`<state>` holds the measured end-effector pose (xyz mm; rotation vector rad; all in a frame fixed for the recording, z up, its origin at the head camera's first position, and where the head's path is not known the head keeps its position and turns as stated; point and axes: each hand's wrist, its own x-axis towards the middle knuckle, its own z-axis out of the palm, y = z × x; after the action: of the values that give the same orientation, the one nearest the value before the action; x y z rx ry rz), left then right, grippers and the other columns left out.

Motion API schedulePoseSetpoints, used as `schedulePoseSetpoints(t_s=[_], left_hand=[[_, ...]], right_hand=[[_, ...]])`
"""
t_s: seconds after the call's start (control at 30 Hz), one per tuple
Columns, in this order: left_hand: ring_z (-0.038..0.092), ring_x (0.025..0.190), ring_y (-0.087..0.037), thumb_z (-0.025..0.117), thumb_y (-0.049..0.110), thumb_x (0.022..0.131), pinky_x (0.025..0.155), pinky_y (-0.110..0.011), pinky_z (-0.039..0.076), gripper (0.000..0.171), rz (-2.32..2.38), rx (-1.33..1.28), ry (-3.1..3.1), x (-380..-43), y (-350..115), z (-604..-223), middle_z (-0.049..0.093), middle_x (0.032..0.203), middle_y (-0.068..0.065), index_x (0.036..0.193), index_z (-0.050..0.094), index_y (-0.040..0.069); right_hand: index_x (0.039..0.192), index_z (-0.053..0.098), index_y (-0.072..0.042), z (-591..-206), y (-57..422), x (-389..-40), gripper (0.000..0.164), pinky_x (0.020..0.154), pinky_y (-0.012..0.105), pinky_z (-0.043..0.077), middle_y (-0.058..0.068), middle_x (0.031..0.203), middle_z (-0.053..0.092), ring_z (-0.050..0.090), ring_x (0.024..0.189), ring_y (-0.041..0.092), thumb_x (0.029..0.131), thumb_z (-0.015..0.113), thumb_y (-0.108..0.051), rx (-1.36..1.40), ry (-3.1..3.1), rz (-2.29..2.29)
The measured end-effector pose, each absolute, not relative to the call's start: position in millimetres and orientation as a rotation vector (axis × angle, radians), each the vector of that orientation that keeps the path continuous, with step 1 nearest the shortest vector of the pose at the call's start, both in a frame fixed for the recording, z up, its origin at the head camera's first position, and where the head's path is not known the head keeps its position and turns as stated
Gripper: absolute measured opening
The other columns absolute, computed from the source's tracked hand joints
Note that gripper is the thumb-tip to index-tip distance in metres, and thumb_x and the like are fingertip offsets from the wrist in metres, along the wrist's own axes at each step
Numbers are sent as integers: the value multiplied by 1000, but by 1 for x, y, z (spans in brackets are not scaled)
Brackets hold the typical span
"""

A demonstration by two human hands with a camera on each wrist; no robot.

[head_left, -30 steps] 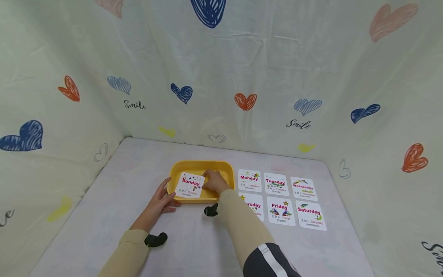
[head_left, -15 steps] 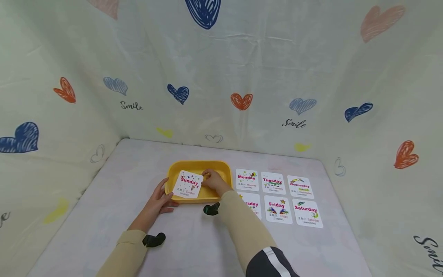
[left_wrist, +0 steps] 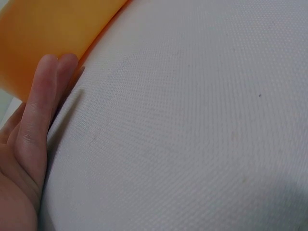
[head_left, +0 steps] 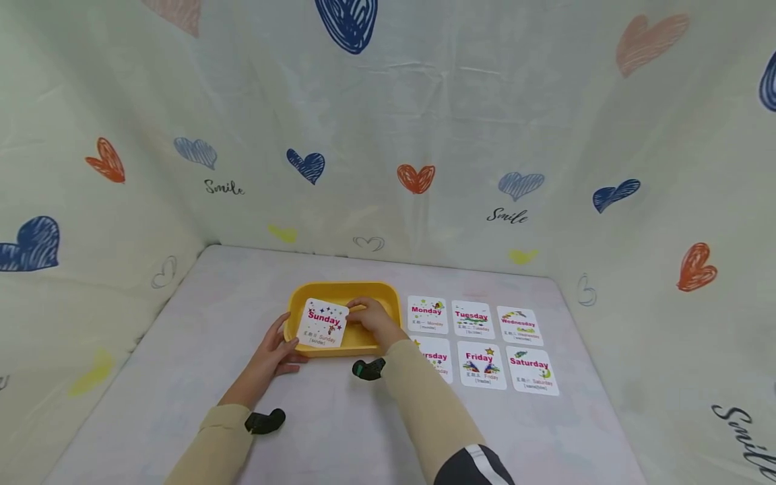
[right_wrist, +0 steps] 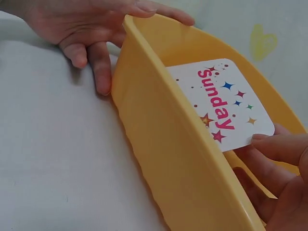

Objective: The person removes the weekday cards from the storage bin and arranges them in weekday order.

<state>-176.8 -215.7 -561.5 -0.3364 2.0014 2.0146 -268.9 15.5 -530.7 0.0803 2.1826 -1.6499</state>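
Note:
A yellow tray (head_left: 391, 294) stands on the table, with a white "Sunday" card (head_left: 321, 325) tilted inside it toward the left end. My left hand (head_left: 275, 350) holds the tray's left end, its thumb at the near corner of the rim. In the left wrist view, some of its fingers (left_wrist: 41, 91) lie straight along the tray's outer wall. My right hand (head_left: 377, 322) reaches over the tray and pinches the card's right upper corner. The right wrist view shows its thumb (right_wrist: 274, 144) on the printed face of the card (right_wrist: 221, 103).
Right of the tray, weekday cards lie in two rows: Monday (head_left: 427, 314), Tuesday (head_left: 473, 319) and Wednesday (head_left: 519, 325) behind, Friday (head_left: 481, 365) and Saturday (head_left: 533, 370) in front. My right sleeve (head_left: 424, 404) partly covers the Thursday card (head_left: 436, 357). A heart-printed curtain surrounds the table.
My head view has drifted slightly, moving the scene left. My right thumb has shifted up along the card's right edge to its upper corner. The left hand keeps its place on the tray.

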Motion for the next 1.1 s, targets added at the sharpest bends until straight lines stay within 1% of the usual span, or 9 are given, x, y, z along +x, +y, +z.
schedulePoseSetpoints(t_s=[0.1,0.17,0.3,0.37,0.5,0.57,0.7,0.9,1.1], left_hand=[[68,95,-27,58,32,98,77,-34,56,74,2007,-345,1995,-176,-217,-562,26,155,-10,155,12,41],[68,96,-27,58,32,98,78,-34,56,74,2004,-341,1995,-176,-217,-562,26,156,-10,155,11,41],[68,96,-28,58,32,99,79,-34,56,75,2002,-334,2000,-177,-218,-561,25,156,-11,155,10,41],[68,95,-27,58,31,99,78,-34,56,76,2005,-324,2004,-177,-218,-560,23,157,-12,156,9,39],[68,94,-27,59,30,98,78,-34,56,77,2014,-329,2000,-177,-218,-559,23,157,-12,156,9,39],[68,94,-27,59,30,98,78,-34,56,76,2021,-335,1996,-177,-218,-559,23,156,-12,155,10,40],[68,94,-27,60,32,97,78,-34,56,77,2020,-340,1993,-177,-219,-559,23,157,-12,155,10,40],[68,95,-27,63,37,95,79,-34,56,81,1999,-360,1995,-178,-219,-560,22,157,-12,155,9,41],[67,96,-27,63,44,93,80,-34,56,81,1975,-350,2018,-177,-215,-561,28,154,-12,155,10,42]], right_hand=[[103,69,-10,-529,16,-268,18,81,30,42,5,112,59,52,89,20,86,72,-9,93,2176,-1651],[103,69,-10,-527,17,-267,17,80,30,42,6,110,60,52,88,21,86,72,-8,102,2140,-1683],[106,68,-9,-521,22,-264,17,82,29,49,7,107,63,58,88,23,89,69,-7,142,1986,-1795],[109,67,-8,-517,25,-264,18,85,32,52,9,107,64,61,90,24,91,67,-6,161,1905,-1846],[112,64,-5,-513,30,-262,20,89,37,53,13,108,66,66,89,25,93,64,-3,178,1809,-1913],[114,63,-4,-511,31,-261,21,88,38,53,15,108,66,67,88,25,93,62,-2,179,1789,-1932],[117,60,-3,-507,35,-259,22,82,36,55,16,107,67,70,86,25,95,60,-2,171,1767,-1959],[120,57,0,-499,47,-258,27,78,36,57,20,106,68,71,81,23,94,59,2,160,1713,-2072],[123,53,0,-488,68,-255,29,77,37,57,20,106,67,70,78,22,94,57,4,145,1669,-2138]])
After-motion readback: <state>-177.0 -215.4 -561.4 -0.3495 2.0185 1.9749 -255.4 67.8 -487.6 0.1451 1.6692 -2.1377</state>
